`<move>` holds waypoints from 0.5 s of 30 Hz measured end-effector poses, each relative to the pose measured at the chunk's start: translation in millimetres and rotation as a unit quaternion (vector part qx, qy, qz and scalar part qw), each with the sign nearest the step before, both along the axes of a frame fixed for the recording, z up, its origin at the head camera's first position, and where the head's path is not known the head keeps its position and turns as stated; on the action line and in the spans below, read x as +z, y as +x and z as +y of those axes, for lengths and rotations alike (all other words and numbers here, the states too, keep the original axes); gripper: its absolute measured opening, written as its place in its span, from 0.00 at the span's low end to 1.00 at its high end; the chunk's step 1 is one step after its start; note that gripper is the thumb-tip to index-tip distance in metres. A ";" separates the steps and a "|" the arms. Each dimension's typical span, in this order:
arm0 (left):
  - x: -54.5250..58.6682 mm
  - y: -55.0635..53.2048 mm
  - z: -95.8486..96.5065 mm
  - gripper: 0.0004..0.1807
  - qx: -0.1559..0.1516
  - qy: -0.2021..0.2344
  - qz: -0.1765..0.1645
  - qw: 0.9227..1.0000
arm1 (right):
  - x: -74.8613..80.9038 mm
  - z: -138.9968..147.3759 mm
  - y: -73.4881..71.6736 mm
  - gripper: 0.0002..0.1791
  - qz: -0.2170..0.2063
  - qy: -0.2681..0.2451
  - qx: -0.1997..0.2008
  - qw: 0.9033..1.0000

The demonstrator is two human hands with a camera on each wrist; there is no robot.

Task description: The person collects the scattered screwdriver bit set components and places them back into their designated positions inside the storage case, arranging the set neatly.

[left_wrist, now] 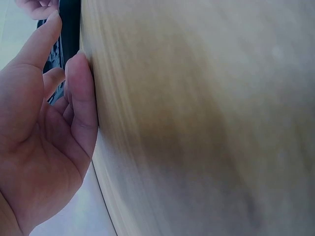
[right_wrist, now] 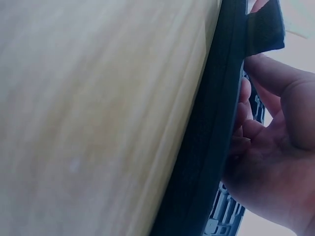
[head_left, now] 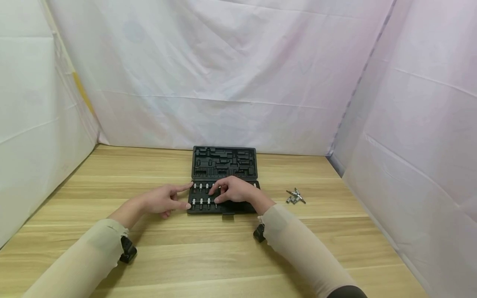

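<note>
A black plastic tool case (head_left: 226, 209) lies unfolded on the table, its lid (head_left: 225, 161) tilted up at the back. Silver bit sockets (head_left: 201, 203) sit in two rows at the left of its tray. At the case's left edge is my left hand (head_left: 158, 200), index finger and thumb spread and touching the corners; its other fingers curl under. My right hand (head_left: 236, 191) is over the tray, thumb tip right at a bit socket (head_left: 215, 205) in the front row. Its index fingertip points down, apart from the thumb. The palm hides much of the tray's right side.
A small pile of loose silver bits and sockets (head_left: 296, 196) lies on the wooden table (head_left: 179, 256) to the right of the case. White sheeting (head_left: 216, 82) hangs behind the table and along both sides. A latch (head_left: 228, 217) sticks out from the case's front edge.
</note>
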State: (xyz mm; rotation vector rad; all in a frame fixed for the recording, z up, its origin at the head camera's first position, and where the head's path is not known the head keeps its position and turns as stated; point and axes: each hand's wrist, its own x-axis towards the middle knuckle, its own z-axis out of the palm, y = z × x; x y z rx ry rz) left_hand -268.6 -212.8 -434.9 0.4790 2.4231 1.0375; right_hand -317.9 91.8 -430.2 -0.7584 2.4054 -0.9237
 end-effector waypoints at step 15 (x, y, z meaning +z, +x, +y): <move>1.2 0.1 0.2 0.50 0.000 0.000 -0.002 1.000 | 0.2 3.3 -1.0 0.14 -0.020 -0.009 0.011 1.000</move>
